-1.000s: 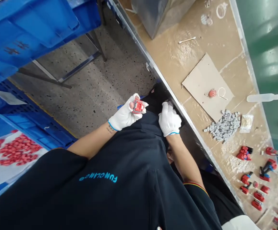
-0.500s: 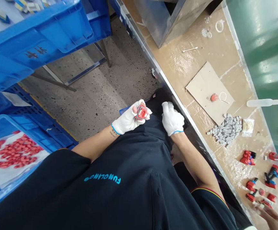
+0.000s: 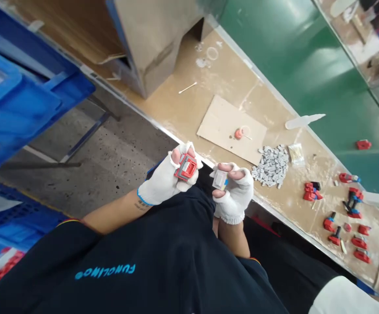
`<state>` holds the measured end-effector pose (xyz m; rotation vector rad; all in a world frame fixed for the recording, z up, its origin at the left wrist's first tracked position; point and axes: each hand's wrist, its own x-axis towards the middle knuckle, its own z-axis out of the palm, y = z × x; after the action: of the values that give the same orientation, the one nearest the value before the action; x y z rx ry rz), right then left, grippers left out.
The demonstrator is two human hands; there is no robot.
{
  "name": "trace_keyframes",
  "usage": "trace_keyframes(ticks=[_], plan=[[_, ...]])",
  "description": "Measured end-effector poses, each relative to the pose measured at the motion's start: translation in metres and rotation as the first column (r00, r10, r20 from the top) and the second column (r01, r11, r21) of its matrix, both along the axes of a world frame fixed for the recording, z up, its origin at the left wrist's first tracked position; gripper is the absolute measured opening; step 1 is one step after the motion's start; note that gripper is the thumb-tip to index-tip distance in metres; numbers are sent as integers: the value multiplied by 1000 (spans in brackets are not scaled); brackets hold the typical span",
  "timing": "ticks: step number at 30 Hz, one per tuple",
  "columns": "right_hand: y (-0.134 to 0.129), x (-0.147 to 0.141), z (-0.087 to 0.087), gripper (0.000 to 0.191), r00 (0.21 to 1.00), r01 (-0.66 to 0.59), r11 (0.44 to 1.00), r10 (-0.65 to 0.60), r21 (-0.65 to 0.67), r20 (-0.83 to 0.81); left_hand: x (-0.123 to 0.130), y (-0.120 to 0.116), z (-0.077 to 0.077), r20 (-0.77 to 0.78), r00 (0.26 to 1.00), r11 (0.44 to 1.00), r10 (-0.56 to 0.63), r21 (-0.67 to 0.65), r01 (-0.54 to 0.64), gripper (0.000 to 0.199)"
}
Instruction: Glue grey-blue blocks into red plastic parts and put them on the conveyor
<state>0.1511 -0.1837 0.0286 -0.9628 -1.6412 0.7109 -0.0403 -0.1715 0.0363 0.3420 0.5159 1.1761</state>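
Observation:
My left hand [image 3: 171,176], in a white glove with bare fingertips, is closed around a red and grey plastic toy part [image 3: 186,167]. The part's hollow red side faces up. To its right, my right hand [image 3: 235,192] pinches a small white plastic part [image 3: 220,179] with a bit of blue and yellow at its edge. A gap separates the two parts. Both hands are in front of my body by the bench edge. Beyond my right hand lies a pile of small grey plastic pieces [image 3: 272,165].
On the bench, a cardboard sheet [image 3: 231,126] carries a small red pot [image 3: 238,133]. A cotton swab [image 3: 187,87], a white squeeze bottle [image 3: 303,121] and several red toy parts [image 3: 312,192] lie around. A large box [image 3: 156,43] stands behind; blue crates [image 3: 9,113] are at left.
My view has swung toward the bench. My right hand, earlier low with its fingers curled down, now shows a white part in its fingers. My left hand still holds the red and grey part.

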Motion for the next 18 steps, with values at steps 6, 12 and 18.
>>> trace_keyframes(ticks=[6, 12, 18], plan=[[14, 25, 6, 35, 995, 100, 994, -99, -35, 32, 30, 36, 12, -210, 976, 994, -63, 76, 80, 69], [32, 36, 13, 31, 991, 112, 994, -111, -13, 71, 44, 60, 13, -357, 929, 990, -98, 63, 128, 68], [48, 35, 14, 40, 982, 128, 992, -130, 23, 140, 46, 71, 3, -481, 873, 987, -78, 84, 135, 71]])
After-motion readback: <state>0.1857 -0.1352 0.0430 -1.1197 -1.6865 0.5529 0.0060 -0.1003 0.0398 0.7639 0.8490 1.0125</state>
